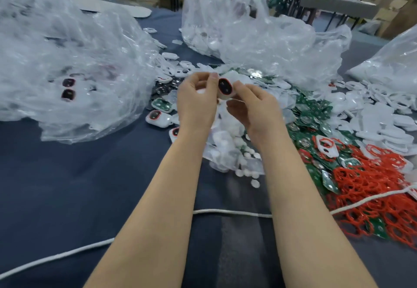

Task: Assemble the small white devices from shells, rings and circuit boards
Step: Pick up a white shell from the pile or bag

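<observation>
Both hands hold one small white device [225, 87] raised above the table's middle; its dark oval face with a red rim points toward me. My left hand [197, 98] pinches it from the left, thumb on top. My right hand [252, 105] grips it from the right and below. Green circuit boards [313, 116] lie piled to the right. Red rings [372, 186] form a heap at the near right. White shells [383, 125] are stacked at the far right. Two finished devices [154, 116] lie left of my left wrist.
A large clear plastic bag [67, 62] holding finished devices fills the left. More plastic bags [259, 33] stand behind the hands and at the far right. A white cord [225, 212] crosses the dark blue table cloth [67, 186] near me. Small white discs [248, 170] lie scattered.
</observation>
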`<action>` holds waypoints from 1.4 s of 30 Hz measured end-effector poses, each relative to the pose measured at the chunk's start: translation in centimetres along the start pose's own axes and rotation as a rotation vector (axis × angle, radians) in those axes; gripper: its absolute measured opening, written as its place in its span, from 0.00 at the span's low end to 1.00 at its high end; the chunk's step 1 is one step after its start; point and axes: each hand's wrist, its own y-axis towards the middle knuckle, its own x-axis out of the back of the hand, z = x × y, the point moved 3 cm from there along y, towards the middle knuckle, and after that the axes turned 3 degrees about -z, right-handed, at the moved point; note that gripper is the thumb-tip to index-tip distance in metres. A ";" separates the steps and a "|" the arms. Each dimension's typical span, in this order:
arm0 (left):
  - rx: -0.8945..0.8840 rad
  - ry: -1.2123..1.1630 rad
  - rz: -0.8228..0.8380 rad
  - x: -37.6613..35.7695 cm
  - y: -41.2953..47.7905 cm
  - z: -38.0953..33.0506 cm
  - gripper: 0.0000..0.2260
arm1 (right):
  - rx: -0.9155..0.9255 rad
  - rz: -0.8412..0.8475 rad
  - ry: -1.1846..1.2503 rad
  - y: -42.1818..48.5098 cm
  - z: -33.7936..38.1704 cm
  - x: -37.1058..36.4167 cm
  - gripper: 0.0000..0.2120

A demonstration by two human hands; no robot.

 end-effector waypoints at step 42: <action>0.296 -0.160 -0.243 3.4 9.2 2.6 0.11 | 0.126 -0.042 -1.333 11.6 -4.3 -11.1 0.19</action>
